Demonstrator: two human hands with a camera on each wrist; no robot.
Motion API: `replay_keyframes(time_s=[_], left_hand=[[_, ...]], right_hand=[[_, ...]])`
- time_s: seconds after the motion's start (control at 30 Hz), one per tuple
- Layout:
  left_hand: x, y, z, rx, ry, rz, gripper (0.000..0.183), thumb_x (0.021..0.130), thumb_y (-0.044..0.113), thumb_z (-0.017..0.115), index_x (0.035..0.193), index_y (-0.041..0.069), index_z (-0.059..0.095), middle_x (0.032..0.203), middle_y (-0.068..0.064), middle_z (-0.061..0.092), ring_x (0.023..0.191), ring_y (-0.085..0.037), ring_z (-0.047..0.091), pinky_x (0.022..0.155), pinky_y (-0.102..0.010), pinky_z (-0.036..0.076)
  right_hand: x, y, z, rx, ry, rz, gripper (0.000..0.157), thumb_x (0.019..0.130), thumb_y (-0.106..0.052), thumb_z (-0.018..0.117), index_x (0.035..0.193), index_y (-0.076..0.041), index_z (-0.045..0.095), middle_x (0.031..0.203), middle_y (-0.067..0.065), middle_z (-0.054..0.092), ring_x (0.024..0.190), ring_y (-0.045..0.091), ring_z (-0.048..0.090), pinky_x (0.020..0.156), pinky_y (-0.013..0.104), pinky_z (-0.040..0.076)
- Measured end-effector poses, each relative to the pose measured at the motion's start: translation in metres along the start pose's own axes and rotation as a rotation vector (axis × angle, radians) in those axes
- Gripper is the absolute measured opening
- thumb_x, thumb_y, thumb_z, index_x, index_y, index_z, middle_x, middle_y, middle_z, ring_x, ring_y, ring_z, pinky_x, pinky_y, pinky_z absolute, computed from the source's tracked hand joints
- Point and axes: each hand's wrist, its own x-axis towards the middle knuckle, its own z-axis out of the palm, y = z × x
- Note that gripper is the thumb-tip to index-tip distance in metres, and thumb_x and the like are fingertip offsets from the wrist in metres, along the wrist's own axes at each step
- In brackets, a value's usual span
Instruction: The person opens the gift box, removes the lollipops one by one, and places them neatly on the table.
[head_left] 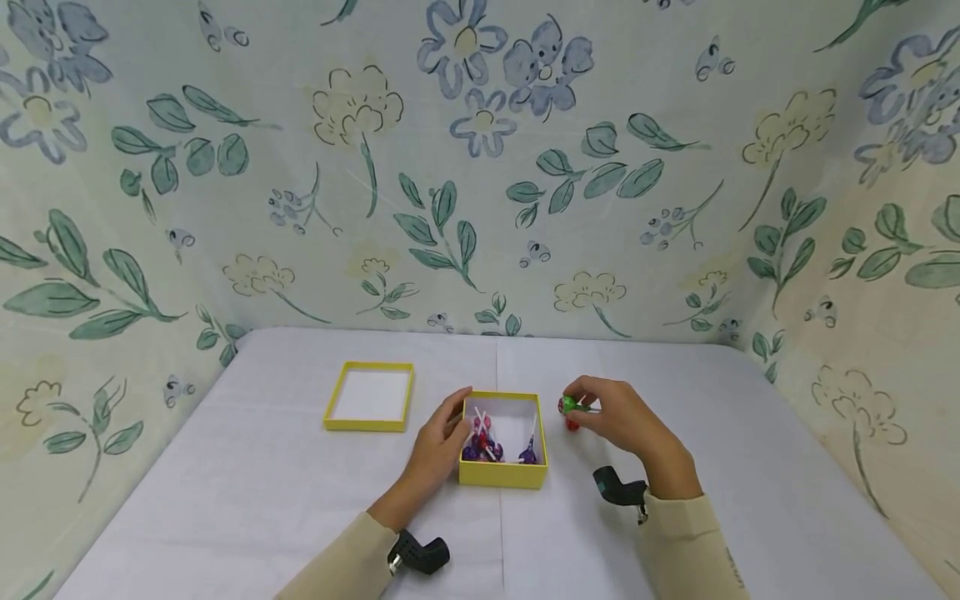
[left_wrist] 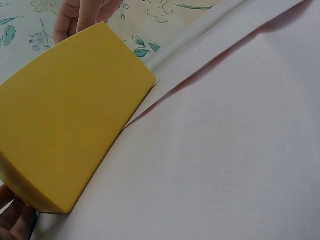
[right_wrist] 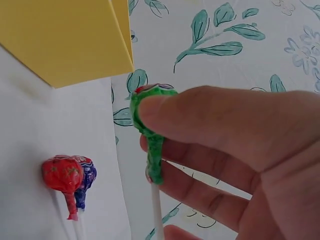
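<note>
My right hand (head_left: 618, 421) pinches a green-wrapped lollipop (right_wrist: 156, 125) by its round head, just right of the yellow box (head_left: 502, 475). Its white stick points downward in the right wrist view. Beneath that hand, a red-wrapped lollipop (right_wrist: 62, 175) lies on the table against a purple one (right_wrist: 89, 175). The open box holds several lollipops with purple and red wrappers (head_left: 483, 446), bunched at its left, and another purple lollipop (head_left: 528, 454) at its right. Along the box's left wall rests my left hand (head_left: 435, 446), its fingers reaching toward the far corner.
A yellow-rimmed lid (head_left: 369, 427) with a white inside lies to the left of the box. White cloth (head_left: 262, 467) covers the table, with a crease running through the middle. Flower-patterned fabric (head_left: 480, 233) hangs behind and along both sides.
</note>
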Motion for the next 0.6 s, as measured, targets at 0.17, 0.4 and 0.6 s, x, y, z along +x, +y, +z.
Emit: replay_keyframes(time_s=[0.17,0.4,0.6], left_hand=[[0.001,-0.001,0.0,-0.005,0.0,0.003,0.047,0.101,0.018,0.048,0.146,0.029,0.041,0.149,0.004,0.04,0.134,-0.019,0.042,0.108,-0.035,0.038],[0.0,0.0,0.0,-0.002,0.002,-0.003,0.047,0.101,0.018,0.048,0.143,0.038,0.04,0.149,0.004,0.04,0.134,-0.019,0.042,0.108,-0.036,0.039],[0.0,0.002,0.0,0.004,0.003,-0.01,0.047,0.101,0.018,0.048,0.144,0.035,0.041,0.149,0.004,0.04,0.134,-0.018,0.042,0.108,-0.034,0.038]], right_hand=[[0.001,0.004,-0.001,0.006,-0.02,0.006,0.019,0.086,-0.013,0.071,0.105,-0.016,0.069,0.094,-0.005,0.066,0.093,0.018,0.058,0.081,0.039,0.054],[0.0,0.013,-0.004,-0.018,-0.05,0.016,0.023,0.085,-0.013,0.072,0.108,-0.012,0.069,0.096,-0.003,0.065,0.092,0.018,0.057,0.08,0.04,0.053],[0.001,0.018,-0.003,-0.02,-0.07,0.03,0.023,0.083,-0.011,0.074,0.106,-0.012,0.07,0.095,-0.002,0.066,0.092,0.019,0.058,0.079,0.04,0.054]])
